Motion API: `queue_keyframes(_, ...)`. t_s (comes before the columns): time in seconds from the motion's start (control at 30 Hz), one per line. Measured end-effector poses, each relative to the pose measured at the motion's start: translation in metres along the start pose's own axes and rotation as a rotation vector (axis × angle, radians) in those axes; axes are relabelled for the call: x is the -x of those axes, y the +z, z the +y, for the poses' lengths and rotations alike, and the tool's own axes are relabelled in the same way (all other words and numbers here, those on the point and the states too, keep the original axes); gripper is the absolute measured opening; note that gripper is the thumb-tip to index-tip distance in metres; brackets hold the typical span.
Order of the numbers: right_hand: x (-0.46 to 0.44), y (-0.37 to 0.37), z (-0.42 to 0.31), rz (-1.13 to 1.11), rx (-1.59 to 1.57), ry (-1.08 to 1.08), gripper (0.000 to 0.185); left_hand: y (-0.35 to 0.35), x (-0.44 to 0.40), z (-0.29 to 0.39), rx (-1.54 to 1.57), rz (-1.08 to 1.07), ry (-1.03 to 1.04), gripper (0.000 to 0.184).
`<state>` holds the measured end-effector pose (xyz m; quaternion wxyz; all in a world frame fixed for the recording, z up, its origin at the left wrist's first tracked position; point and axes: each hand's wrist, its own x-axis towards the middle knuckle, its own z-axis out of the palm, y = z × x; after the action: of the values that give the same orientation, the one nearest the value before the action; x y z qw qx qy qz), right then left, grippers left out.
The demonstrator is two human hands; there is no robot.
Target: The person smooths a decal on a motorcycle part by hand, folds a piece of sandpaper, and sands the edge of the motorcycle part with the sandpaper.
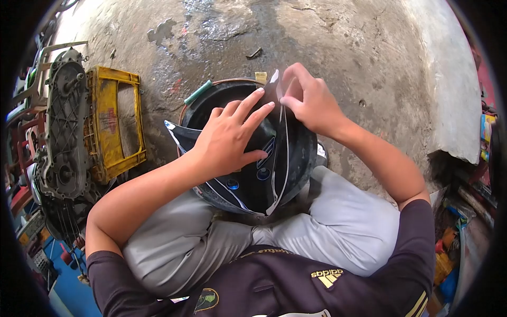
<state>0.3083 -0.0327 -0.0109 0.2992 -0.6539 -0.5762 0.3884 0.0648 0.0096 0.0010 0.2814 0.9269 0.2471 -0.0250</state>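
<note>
A dark, pointed panel point(266, 179) with white edging and blue marks lies over a round black basin point(303, 153) between the knees. My left hand point(229, 134) rests on the panel with its fingers spread. At the panel's far tip, my right hand point(306, 98) has thumb and forefinger curled together in a pinch beside the pale, translucent edge. What lies between those fingertips is blurred. A second pointed end of the dark piece point(179, 134) sticks out over the basin's left side. A green tube point(198, 92) sits on the basin's upper left rim.
A yellow crate point(113, 121) stands at the left beside a grey metal engine casing point(66, 124). A small dark piece point(254, 53) lies on the wet concrete floor beyond the basin. A raised concrete ledge point(449, 79) runs along the right, with assorted items below it.
</note>
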Motion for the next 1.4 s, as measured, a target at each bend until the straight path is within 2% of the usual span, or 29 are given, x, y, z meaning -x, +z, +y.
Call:
queue_keyframes(0.13,0.006,0.005,0.007,-0.075,-0.090,-0.105,0.031,-0.001,0.000,0.000,-0.007,0.004,0.005,0.103)
queue_keyframes(0.2,0.002,0.000,0.008,-0.061,-0.069,0.018,0.031,-0.002,-0.001,0.000,-0.009,-0.006,0.001,0.103)
queue_keyframes(0.27,0.003,0.000,0.011,-0.072,-0.057,0.017,0.030,-0.002,0.000,0.001,-0.006,-0.015,-0.007,0.104)
queue_keyframes(0.33,0.011,0.005,0.016,-0.089,-0.083,-0.106,0.029,-0.003,0.000,0.001,0.007,-0.024,-0.013,0.104)
queue_keyframes(0.47,0.013,0.009,0.028,-0.084,-0.088,-0.156,0.028,-0.002,0.000,0.000,-0.013,-0.011,0.003,0.104)
queue_keyframes(0.53,0.010,0.013,0.029,-0.037,-0.043,-0.329,0.028,-0.002,0.000,0.001,-0.025,-0.012,-0.001,0.104)
queue_keyframes(0.57,0.007,0.013,0.030,-0.035,-0.044,-0.323,0.028,-0.001,0.000,0.001,-0.022,-0.016,0.001,0.104)
queue_keyframes(0.63,-0.001,0.012,0.033,-0.019,0.051,-0.564,0.028,-0.001,-0.001,-0.001,-0.009,-0.015,-0.003,0.104)
queue_keyframes(0.67,-0.001,0.010,0.035,-0.014,0.050,-0.565,0.028,-0.001,-0.002,-0.001,-0.013,-0.016,-0.001,0.104)
queue_keyframes(0.77,0.005,-0.002,0.045,-0.083,0.020,-0.335,0.029,0.000,0.000,-0.002,-0.043,0.031,0.042,0.103)
queue_keyframes(0.8,0.004,0.001,0.043,-0.082,0.019,-0.333,0.029,-0.002,0.000,-0.001,-0.028,0.008,0.023,0.103)
queue_keyframes(0.9,0.000,0.009,0.035,-0.022,-0.092,-0.384,0.029,-0.002,-0.002,0.001,-0.011,-0.021,0.005,0.103)
queue_keyframes(0.97,-0.007,0.012,0.031,0.027,0.079,-0.648,0.029,-0.002,-0.001,0.000,-0.019,-0.025,-0.005,0.103)
queue_keyframes(1.0,-0.006,0.010,0.033,0.031,0.076,-0.652,0.029,-0.001,-0.001,0.000,-0.015,-0.017,0.002,0.103)
queue_keyframes(1.1,0.000,-0.002,0.047,-0.065,0.016,-0.404,0.029,-0.003,0.000,-0.001,-0.022,-0.005,0.009,0.103)
queue_keyframes(1.23,0.004,0.006,0.045,-0.013,-0.062,-0.323,0.027,-0.002,-0.001,0.001,-0.015,-0.017,0.005,0.103)
queue_keyframes(1.4,-0.001,0.005,0.046,-0.019,0.093,-0.611,0.027,-0.002,0.000,0.000,-0.009,-0.010,0.007,0.103)
